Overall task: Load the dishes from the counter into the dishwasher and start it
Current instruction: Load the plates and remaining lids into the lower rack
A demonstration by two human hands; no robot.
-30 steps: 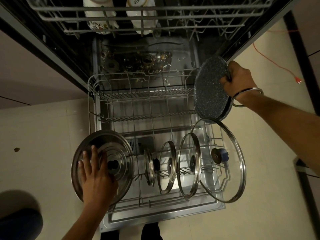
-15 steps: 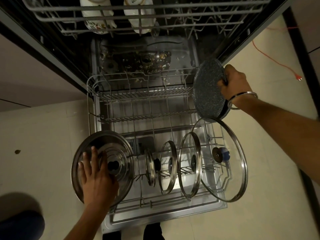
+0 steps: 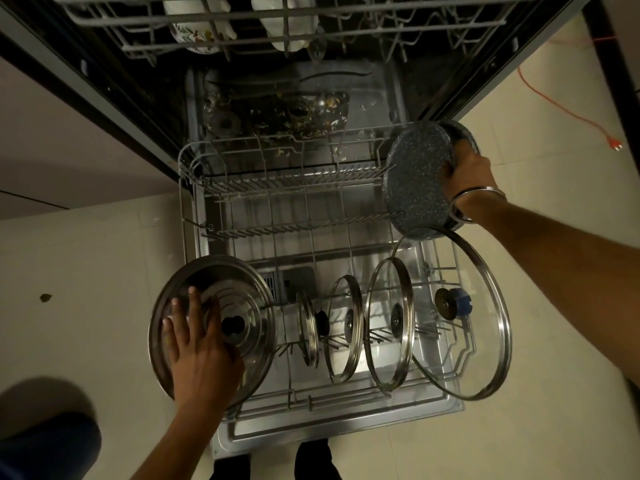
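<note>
Your right hand point(image 3: 464, 171) grasps the speckled pan point(image 3: 415, 178) by its rim, on edge at two o'clock over the lower rack point(image 3: 294, 188); your left hand point(image 3: 197, 344) lies flat-fingered on the steel lid point(image 3: 242, 289) at eight o'clock, pressing, not clenching. Lower the pan into the back row of tines, base toward nine o'clock; keep it clear of the large glass lid point(image 3: 485, 323) just below it; I judge a knock there the chief risk; keep the steel lid steady until the pan seats.

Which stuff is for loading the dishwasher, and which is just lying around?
For the job: speckled dark pan in right hand; steel lid under left hand; big glass lid; wire lower rack.
Lying around: orange cable; floor speck.
</note>
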